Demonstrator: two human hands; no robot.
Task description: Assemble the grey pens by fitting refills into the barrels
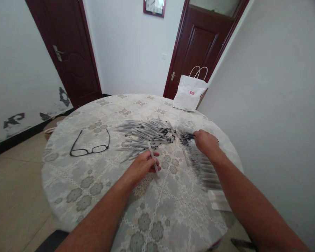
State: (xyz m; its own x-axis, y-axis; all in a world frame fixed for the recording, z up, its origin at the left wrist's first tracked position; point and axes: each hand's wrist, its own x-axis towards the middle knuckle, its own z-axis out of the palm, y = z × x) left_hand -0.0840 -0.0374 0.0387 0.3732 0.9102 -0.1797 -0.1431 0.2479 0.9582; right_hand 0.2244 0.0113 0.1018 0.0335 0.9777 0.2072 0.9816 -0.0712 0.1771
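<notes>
Pens lay across a round bench [76,196] draped in a lace-patterned floral cloth. At centre, the left hand [143,167] had its fingers curled around one slim clear pen barrel [153,159], tilted toward 11 o'clock. At 2 o'clock, the right hand [206,141] rested palm-down, fingers loosely bent on a neat row of pens [203,168]. A loose fanned pile of pens [144,134] sat at 12 o'clock, thin black-framed glasses [90,144] at 10, a white paper bag [189,93] beyond.
</notes>
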